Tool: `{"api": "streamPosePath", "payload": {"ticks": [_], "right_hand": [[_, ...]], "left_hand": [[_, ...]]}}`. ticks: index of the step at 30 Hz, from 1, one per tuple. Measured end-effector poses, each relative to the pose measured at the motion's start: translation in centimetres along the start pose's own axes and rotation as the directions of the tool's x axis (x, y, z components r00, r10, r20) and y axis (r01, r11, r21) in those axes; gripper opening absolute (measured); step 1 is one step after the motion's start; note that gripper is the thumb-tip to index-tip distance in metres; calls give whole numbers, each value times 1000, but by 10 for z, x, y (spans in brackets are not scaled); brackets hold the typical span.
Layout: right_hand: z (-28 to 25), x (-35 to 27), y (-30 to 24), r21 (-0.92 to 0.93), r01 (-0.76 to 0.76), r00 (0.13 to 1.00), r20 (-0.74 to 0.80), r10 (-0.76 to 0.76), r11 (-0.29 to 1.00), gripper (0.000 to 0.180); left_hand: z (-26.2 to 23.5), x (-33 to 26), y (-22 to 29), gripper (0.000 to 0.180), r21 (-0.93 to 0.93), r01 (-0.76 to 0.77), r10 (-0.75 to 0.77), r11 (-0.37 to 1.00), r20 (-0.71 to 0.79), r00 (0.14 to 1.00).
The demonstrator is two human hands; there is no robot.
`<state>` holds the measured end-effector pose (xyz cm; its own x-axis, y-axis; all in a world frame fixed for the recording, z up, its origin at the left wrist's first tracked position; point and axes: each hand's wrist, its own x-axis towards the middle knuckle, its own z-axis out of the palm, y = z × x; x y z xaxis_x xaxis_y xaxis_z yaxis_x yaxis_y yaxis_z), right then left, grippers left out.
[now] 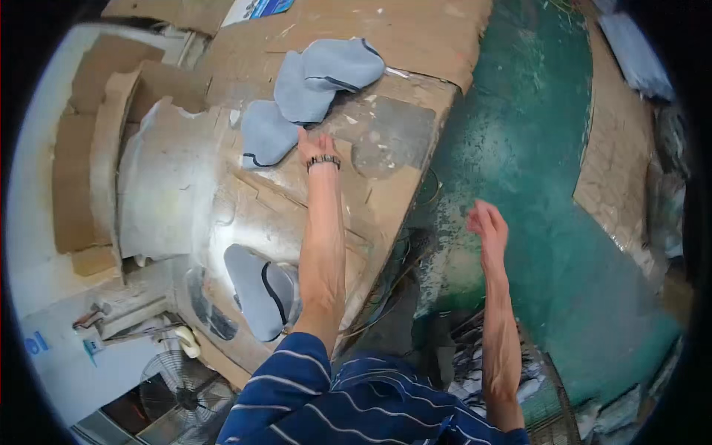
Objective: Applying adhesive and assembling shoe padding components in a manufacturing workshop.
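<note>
My left hand, with a dark bracelet at the wrist, reaches over the table to the near edge of several grey fabric pieces with black trim, which look like shoe uppers. Its thumb and fingers are apart, the thumb at the edge of the middle piece. One piece lies to the left, and another overlaps from the far right. A separate grey piece with a black-edged opening rests nearer, left of my forearm. My right hand hangs beyond the table's right edge, fingers loosely bent, nothing visible in it.
Worn cardboard covers the far part of the table. Cardboard sheets stand along the left. A wire-guarded fan is at the lower left. The green floor lies to the right, with a cardboard sheet beyond.
</note>
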<state>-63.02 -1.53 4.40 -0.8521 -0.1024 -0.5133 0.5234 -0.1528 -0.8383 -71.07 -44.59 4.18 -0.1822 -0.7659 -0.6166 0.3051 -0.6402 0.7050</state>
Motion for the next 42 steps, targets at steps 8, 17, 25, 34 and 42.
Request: {"api": "streamPosePath", "payload": {"ticks": [8,17,25,34,42], "right_hand": [[253,182,-89,-219,-166,965,164,204,962,44],[349,257,-82,-26,-323,932,163,323,946,28],[366,198,-152,138,-12,971,237,-21,990,18],[208,23,-187,542,201,975,-32,-219,816,17],[-56,-204,-126,638,570,748,-663,-7,519,34]], "left_hand": [[50,38,14,41,123,56,-12,991,-338,941],[48,61,14,52,-273,92,-149,958,-198,969],[64,42,60,57,-379,18,-40,925,-49,998],[46,-148,99,50,-120,-227,250,967,644,723],[-33,-395,-65,36,438,-41,-399,898,849,347]]}}
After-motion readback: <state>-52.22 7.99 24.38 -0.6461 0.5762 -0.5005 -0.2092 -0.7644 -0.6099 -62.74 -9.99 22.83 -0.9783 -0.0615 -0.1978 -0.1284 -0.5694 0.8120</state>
